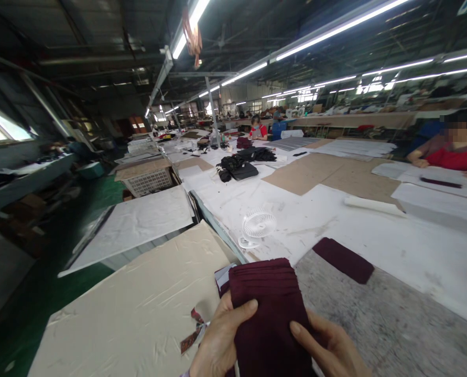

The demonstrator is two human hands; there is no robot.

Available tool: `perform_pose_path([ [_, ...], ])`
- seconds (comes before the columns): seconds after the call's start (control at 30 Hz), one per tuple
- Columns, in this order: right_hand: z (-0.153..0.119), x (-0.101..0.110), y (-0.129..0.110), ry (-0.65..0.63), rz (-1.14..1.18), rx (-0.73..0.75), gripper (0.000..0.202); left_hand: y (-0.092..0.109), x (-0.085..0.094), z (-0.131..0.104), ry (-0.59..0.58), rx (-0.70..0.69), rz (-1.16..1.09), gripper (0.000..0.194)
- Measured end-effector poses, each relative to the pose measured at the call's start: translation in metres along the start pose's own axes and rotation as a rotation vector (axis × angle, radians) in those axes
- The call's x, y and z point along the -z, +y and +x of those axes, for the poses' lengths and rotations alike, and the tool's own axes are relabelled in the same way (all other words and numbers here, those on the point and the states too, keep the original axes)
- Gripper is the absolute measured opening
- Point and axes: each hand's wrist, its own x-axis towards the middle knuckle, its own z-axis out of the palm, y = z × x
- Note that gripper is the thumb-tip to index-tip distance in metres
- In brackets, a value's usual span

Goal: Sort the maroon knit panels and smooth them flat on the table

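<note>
A stack of dark maroon fabric pieces (270, 319) is held up in front of me, its layered edges fanned at the top. My left hand (221, 335) grips its left side, thumb on the front. On the right side my right hand (329, 340) holds it too, thumb pressed on the face and fingers behind. Another maroon fabric piece (343, 259) lies flat on the table to the right. Just behind the stack's left edge, a bit of pale grey and maroon material (223, 277) shows. Patterned scraps (194, 330) lie left of my left hand.
A small white fan (258, 225) stands on the white-covered table (319, 225) ahead. Farther back are a black fabric pile (241, 165) and brown paper sheets (331, 173). A cream-covered surface (139, 303) and a white crate (149, 180) are on the left. A person in red (451, 154) sits at right.
</note>
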Motion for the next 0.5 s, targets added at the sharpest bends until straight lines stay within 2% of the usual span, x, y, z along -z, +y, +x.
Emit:
perform_pose_path([
  [0.07, 0.0, 0.003, 0.0, 0.076, -0.088, 0.077, 0.039, 0.001, 0.0, -0.001, -0.008, 0.004, 0.017, 0.029],
  [0.2, 0.003, 0.01, 0.003, 0.353, -0.238, 0.264, 0.035, 0.003, -0.002, -0.004, -0.029, 0.029, 0.086, 0.033],
  [0.27, 0.006, 0.013, 0.006, 0.361, -0.247, 0.267, 0.034, 0.002, -0.002, -0.005, -0.068, 0.044, 0.111, 0.035],
  [0.37, 0.009, 0.016, 0.009, 0.299, -0.136, 0.205, 0.033, 0.0, -0.001, -0.006, -0.125, 0.048, 0.126, 0.036],
  [0.5, 0.007, 0.011, 0.004, 0.275, 0.038, 0.114, 0.038, 0.002, 0.0, -0.007, -0.111, 0.04, 0.146, 0.038],
])
